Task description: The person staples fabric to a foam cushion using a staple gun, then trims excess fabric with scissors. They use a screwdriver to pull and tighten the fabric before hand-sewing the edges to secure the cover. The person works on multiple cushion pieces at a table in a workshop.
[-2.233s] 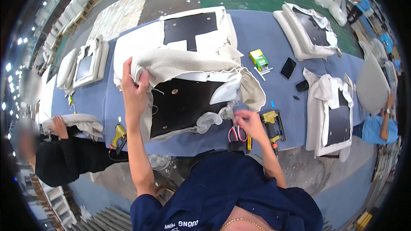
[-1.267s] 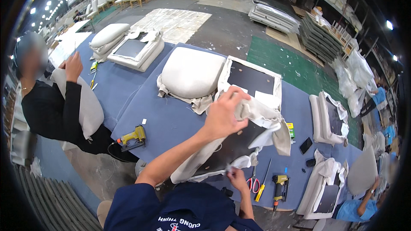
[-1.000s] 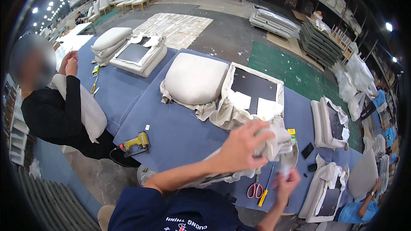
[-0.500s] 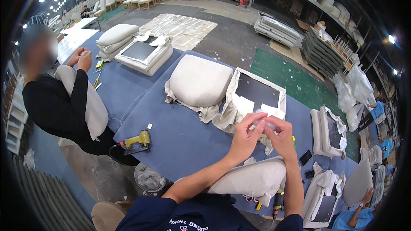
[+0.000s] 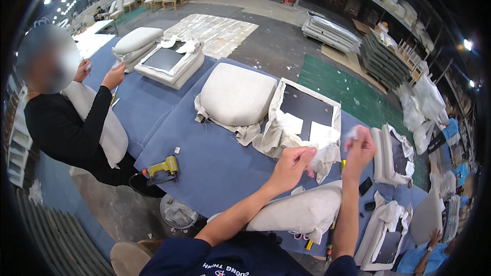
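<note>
Both forearms rise from the lower edge, and the hands stand apart over the surface. The left hand leans to the right, its fingers drawn together at the tips; blur hides whether they clamp on anything. The right hand is upright at the end of a nearly vertical forearm, its fingers pinched on a wad of white fluff, too blurred to show a long axis. Below them the pale cushion lies at the surface's near edge, padded face up, its long axis running left to right and climbing slightly toward the right; the left forearm crosses over it. Half a second ago the hands met around the fluff; now the right has moved out to the right, while the cushion has hardly shifted
</note>
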Action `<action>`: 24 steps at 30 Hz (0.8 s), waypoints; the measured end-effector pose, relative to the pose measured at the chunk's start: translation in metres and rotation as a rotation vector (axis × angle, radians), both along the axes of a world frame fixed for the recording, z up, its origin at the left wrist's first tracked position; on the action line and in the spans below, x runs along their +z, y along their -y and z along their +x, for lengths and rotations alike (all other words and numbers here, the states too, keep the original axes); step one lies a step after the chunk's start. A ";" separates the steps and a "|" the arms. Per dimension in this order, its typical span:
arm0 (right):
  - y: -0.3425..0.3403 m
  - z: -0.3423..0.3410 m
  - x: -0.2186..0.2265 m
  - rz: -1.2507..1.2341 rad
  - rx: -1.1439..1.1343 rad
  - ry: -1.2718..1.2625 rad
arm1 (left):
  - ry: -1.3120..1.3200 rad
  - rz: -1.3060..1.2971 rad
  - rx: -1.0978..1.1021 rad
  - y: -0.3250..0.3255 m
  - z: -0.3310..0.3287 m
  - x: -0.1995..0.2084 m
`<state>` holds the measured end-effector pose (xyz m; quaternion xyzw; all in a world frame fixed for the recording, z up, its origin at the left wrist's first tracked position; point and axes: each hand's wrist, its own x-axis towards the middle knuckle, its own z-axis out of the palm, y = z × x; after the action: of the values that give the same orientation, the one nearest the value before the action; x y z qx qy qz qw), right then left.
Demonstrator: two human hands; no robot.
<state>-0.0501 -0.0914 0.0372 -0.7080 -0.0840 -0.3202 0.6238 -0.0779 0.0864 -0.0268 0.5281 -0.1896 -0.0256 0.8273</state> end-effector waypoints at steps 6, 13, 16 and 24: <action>-0.024 0.007 0.003 0.103 0.203 -0.063 | 0.162 0.061 0.178 -0.001 0.002 0.008; -0.022 0.039 -0.009 0.031 0.285 -0.209 | 0.566 0.278 0.168 -0.055 -0.049 0.045; -0.038 0.044 -0.008 -0.002 0.336 -0.239 | 0.893 0.755 0.375 -0.049 -0.077 0.046; -0.058 0.060 -0.020 0.023 0.549 -0.255 | 1.040 0.825 0.326 -0.071 -0.062 0.044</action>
<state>0.0095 -0.0338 0.0170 -0.6862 -0.1898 -0.0492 0.7005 -0.1400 0.1577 0.0173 0.7657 -0.4550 0.2863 0.3531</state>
